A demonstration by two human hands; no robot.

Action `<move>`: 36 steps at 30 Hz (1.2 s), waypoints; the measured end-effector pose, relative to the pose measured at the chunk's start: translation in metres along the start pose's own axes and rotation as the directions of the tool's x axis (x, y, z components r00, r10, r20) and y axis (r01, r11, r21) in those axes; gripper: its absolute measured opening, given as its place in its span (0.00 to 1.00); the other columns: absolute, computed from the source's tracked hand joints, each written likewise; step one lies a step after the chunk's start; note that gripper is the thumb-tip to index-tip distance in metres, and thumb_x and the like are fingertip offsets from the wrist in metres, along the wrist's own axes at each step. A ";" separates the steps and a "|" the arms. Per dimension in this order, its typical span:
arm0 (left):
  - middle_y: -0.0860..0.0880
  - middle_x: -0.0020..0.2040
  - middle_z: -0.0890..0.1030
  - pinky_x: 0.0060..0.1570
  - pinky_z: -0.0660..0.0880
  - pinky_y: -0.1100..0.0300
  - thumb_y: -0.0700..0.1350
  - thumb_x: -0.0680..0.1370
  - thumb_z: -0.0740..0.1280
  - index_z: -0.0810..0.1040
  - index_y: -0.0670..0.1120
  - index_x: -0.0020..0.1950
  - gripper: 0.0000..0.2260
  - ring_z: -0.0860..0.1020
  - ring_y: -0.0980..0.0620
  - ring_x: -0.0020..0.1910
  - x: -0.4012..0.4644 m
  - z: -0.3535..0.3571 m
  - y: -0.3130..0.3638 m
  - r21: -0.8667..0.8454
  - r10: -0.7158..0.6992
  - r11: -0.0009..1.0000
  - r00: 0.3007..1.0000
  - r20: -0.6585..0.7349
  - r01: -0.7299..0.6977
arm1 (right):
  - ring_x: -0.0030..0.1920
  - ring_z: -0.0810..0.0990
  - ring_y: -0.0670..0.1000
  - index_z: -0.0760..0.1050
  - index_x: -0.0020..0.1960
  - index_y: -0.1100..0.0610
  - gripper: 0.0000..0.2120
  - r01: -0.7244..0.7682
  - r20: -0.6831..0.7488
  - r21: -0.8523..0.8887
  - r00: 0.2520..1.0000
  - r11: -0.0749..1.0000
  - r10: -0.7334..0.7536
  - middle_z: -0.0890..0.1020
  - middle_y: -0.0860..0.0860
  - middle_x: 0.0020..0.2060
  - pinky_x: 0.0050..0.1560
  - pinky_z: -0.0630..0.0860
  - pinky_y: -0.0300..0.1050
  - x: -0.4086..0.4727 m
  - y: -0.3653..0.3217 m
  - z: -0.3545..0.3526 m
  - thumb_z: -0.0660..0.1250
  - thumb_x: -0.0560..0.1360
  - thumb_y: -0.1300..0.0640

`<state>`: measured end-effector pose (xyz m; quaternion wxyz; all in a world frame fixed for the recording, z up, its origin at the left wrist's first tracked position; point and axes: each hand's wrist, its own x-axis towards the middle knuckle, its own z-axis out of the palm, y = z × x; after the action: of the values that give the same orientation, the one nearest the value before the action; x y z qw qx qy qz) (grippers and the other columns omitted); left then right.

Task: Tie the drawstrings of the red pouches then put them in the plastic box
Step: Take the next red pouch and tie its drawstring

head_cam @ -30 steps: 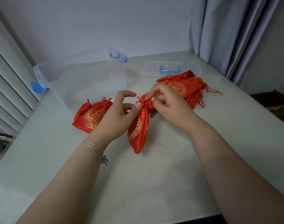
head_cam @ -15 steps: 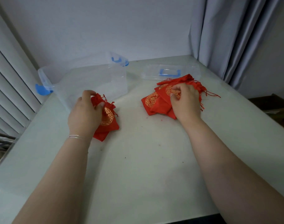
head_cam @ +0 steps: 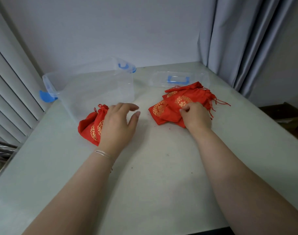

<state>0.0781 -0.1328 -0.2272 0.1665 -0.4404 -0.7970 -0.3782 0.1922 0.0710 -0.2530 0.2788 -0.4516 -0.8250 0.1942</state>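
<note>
Tied red pouches (head_cam: pixel 92 124) lie on the tabletop (head_cam: pixel 153 167) beside the plastic box (head_cam: pixel 94 89); the left hand (head_cam: pixel 117 126), released since a moment ago, spreads relaxed fingers. Right hand (head_cam: pixel 195 116) fingers pinch the untied pile (head_cam: pixel 182 102).

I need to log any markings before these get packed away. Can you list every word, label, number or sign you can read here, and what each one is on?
No readable text anywhere.
Gold round emblems on the loose red pouches: ornamental, possibly characters, too blurred to read.
Gold emblems on the tied pouches beside the left hand: partly hidden, unreadable.
Plastic box and lid: no label visible.
</note>
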 end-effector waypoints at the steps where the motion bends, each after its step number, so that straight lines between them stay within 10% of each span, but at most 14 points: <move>1: 0.55 0.48 0.80 0.49 0.70 0.66 0.47 0.78 0.65 0.80 0.48 0.52 0.06 0.75 0.58 0.47 -0.001 0.001 0.003 -0.084 -0.043 0.995 0.998 0.044 0.047 | 0.52 0.78 0.57 0.80 0.48 0.52 0.07 0.019 -0.019 0.051 1.000 0.999 -0.018 0.78 0.53 0.53 0.47 0.74 0.47 -0.001 -0.002 -0.001 0.65 0.75 0.51; 4: 0.56 0.48 0.82 0.48 0.73 0.68 0.53 0.80 0.62 0.79 0.51 0.51 0.09 0.79 0.61 0.47 -0.002 0.004 0.009 -0.344 -0.213 0.895 0.950 0.230 0.284 | 0.48 0.77 0.50 0.79 0.48 0.53 0.05 0.195 -0.097 0.214 0.979 0.957 -0.178 0.77 0.49 0.51 0.46 0.72 0.44 -0.010 -0.013 -0.010 0.67 0.75 0.54; 8: 0.47 0.57 0.82 0.53 0.78 0.59 0.64 0.74 0.57 0.75 0.45 0.62 0.28 0.81 0.53 0.54 0.003 0.004 0.012 -0.662 -0.314 0.431 0.789 0.527 0.614 | 0.46 0.76 0.45 0.80 0.47 0.52 0.04 0.473 -0.075 0.328 0.876 0.817 -0.477 0.76 0.46 0.47 0.47 0.72 0.42 -0.031 -0.034 -0.015 0.69 0.73 0.55; 14: 0.35 0.58 0.80 0.59 0.76 0.48 0.46 0.77 0.65 0.75 0.35 0.63 0.19 0.80 0.42 0.57 0.010 -0.003 -0.003 -0.779 -0.382 0.031 0.728 0.569 0.626 | 0.45 0.74 0.42 0.82 0.46 0.53 0.04 0.596 0.119 0.382 0.726 0.706 -0.677 0.75 0.46 0.47 0.48 0.72 0.40 -0.047 -0.051 -0.007 0.72 0.71 0.56; 19: 0.41 0.48 0.82 0.41 0.81 0.58 0.32 0.77 0.61 0.76 0.39 0.60 0.13 0.83 0.49 0.41 0.008 -0.003 0.001 -0.751 -0.431 0.125 0.718 0.547 0.648 | 0.36 0.72 0.39 0.75 0.51 0.50 0.13 0.297 0.230 0.547 0.846 0.783 -0.481 0.73 0.42 0.44 0.40 0.68 0.31 -0.050 -0.052 -0.010 0.72 0.70 0.47; 24: 0.41 0.51 0.83 0.45 0.81 0.55 0.28 0.76 0.57 0.74 0.42 0.64 0.20 0.83 0.46 0.47 0.005 -0.007 0.011 -0.748 -0.227 0.094 0.746 0.626 0.657 | 0.35 0.75 0.50 0.69 0.33 0.56 0.26 0.103 0.344 0.437 0.899 0.894 -0.272 0.76 0.50 0.32 0.40 0.71 0.48 -0.046 -0.053 -0.021 0.51 0.78 0.37; 27: 0.42 0.53 0.82 0.49 0.80 0.52 0.29 0.75 0.59 0.74 0.45 0.64 0.21 0.82 0.46 0.51 0.002 -0.005 0.013 -0.705 -0.091 0.144 0.719 0.689 0.694 | 0.44 0.82 0.52 0.80 0.42 0.57 0.23 -0.227 0.425 0.702 0.894 0.675 -0.141 0.84 0.53 0.41 0.51 0.77 0.49 -0.047 -0.056 -0.017 0.58 0.77 0.39; 30: 0.51 0.45 0.84 0.41 0.78 0.59 0.42 0.79 0.62 0.78 0.48 0.54 0.07 0.82 0.54 0.43 0.000 -0.003 0.019 -0.700 -0.157 0.223 0.734 0.661 0.678 | 0.47 0.82 0.58 0.82 0.41 0.55 0.11 -0.251 0.358 0.814 0.927 0.524 -0.114 0.84 0.59 0.44 0.59 0.75 0.59 -0.049 -0.056 -0.009 0.68 0.74 0.48; 36: 0.53 0.37 0.83 0.40 0.74 0.59 0.51 0.81 0.60 0.81 0.48 0.46 0.12 0.81 0.57 0.36 0.002 0.001 0.013 -0.766 -0.385 0.227 0.778 0.497 0.602 | 0.51 0.83 0.58 0.82 0.44 0.55 0.13 -0.348 0.410 0.842 0.910 0.411 -0.070 0.85 0.57 0.45 0.58 0.77 0.57 -0.054 -0.063 -0.011 0.67 0.74 0.45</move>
<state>0.0876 -0.1263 -0.2205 -0.3071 -0.2162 -0.5735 -0.7280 0.1827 -0.0065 -0.2240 0.2925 -0.2521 -0.5859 0.7125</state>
